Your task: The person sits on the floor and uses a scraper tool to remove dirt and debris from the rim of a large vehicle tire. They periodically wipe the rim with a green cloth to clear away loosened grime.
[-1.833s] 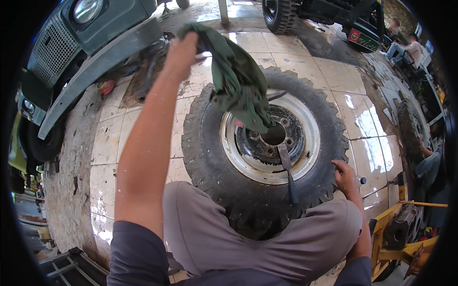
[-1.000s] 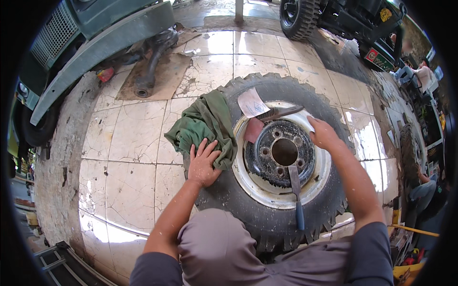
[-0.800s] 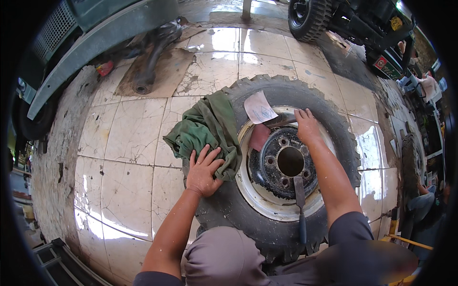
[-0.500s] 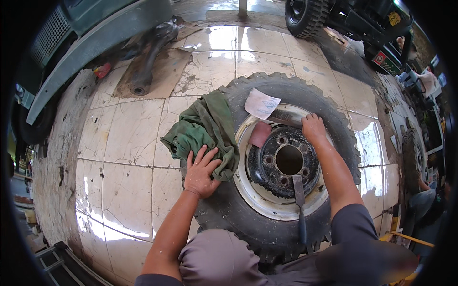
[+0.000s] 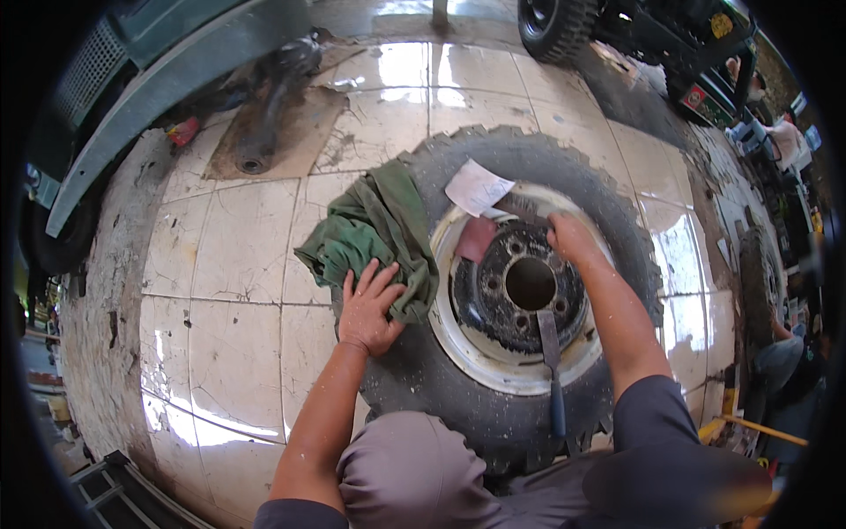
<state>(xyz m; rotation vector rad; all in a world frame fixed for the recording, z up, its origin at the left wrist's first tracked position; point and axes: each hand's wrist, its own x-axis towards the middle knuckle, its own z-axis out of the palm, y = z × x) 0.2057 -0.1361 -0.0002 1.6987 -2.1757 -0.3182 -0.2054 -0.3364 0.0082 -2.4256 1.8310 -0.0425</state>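
A large knobby tyre (image 5: 407,388) lies flat on the floor around a white rim (image 5: 441,309) with a black hub plate (image 5: 480,304). Fingers spread, my left hand (image 5: 368,309) rests on a crumpled green cloth (image 5: 352,238) at the tyre's left side. My right hand (image 5: 573,238) is closed at the rim's upper right inner side; whatever its fingers hold is hidden. A pale paper sheet (image 5: 478,187) lies on the tyre's upper part. Below it, a reddish piece (image 5: 476,239), like sandpaper, sits on the rim. A flat scraper (image 5: 551,348) with a dark blue handle spans hub to tyre.
A dark metal shaft part (image 5: 260,132) lies on cardboard at the far left, beside a grey-green vehicle body (image 5: 167,66). Another vehicle's wheel (image 5: 555,31) stands at the back right. Another person (image 5: 780,361) is at the right edge, near a yellow bar (image 5: 762,429).
My right hand has shifted slightly inward along the rim, toward the hub. My left hand stays on the cloth. The whole view has shifted a little.
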